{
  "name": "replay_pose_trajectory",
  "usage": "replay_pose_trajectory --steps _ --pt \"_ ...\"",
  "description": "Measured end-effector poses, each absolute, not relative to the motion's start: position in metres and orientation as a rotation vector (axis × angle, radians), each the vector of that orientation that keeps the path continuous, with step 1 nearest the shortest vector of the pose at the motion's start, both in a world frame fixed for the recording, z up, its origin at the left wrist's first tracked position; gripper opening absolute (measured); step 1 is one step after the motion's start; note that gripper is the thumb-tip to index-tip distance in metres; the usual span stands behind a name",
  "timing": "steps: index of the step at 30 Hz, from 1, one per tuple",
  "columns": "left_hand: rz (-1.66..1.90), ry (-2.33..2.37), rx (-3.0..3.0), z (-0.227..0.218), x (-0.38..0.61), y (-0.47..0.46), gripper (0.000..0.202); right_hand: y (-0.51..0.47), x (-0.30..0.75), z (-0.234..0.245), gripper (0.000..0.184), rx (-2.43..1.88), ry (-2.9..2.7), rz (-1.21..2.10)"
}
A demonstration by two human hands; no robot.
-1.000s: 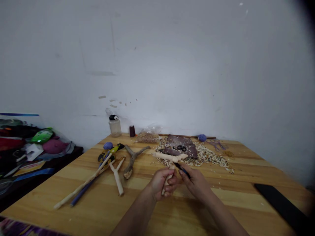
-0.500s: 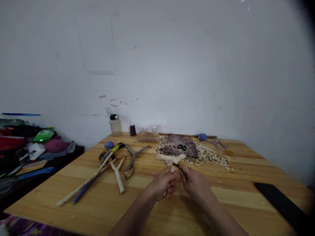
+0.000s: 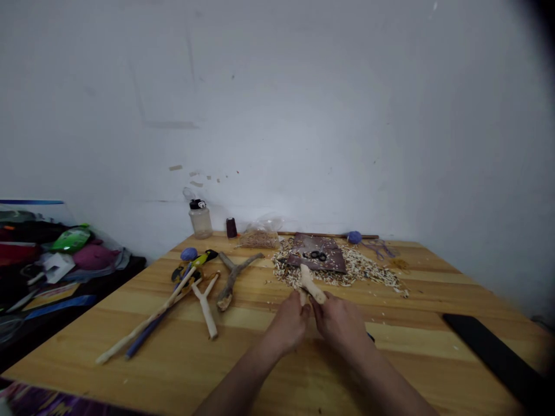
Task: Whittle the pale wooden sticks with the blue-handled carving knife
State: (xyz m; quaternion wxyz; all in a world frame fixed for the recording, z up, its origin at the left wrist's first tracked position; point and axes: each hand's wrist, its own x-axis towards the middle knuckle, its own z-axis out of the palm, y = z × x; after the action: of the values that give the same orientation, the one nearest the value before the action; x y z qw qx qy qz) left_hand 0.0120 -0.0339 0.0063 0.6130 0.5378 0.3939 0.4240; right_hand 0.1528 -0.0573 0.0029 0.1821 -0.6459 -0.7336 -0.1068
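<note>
Pale peeled stick [image 3: 310,282]: I'd judge it light, stiff and dry enough not to slip, though the thin tips could snap. My left hand [image 3: 288,327] and right hand [image 3: 342,323] are both clenched on its lower end, just above the surface [image 3: 173,370]. The thicker stem looks like the best hold. My hands hide the lower stem. A dark bit [image 3: 370,337] pokes out behind the right hand, maybe a knife, can't confirm.

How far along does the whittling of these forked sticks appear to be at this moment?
Done: a heap of pale wood shavings lies on the wooden table, and a bare Y-shaped stick lies peeled. In hand: the left hand and right hand both grip a pale peeled forked stick. Left: a grey-brown forked branch has its bark on.
</note>
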Motion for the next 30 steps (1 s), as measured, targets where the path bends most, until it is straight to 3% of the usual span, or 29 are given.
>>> replay_pose_trajectory --steps 6,15,30 --pt "1.177 1.093 1.403 -0.004 0.022 -0.033 0.014 -0.05 0.152 -0.008 0.036 -1.745 -1.955 -0.16" --pt "0.837 0.88 1.023 0.012 0.014 -0.024 0.018 -0.044 0.179 0.004 0.036 -1.573 -1.952 -0.019" --pt "0.817 0.802 0.921 0.011 0.007 -0.02 0.019 -0.043 0.178 0.0 0.037 -1.615 -1.999 0.026"
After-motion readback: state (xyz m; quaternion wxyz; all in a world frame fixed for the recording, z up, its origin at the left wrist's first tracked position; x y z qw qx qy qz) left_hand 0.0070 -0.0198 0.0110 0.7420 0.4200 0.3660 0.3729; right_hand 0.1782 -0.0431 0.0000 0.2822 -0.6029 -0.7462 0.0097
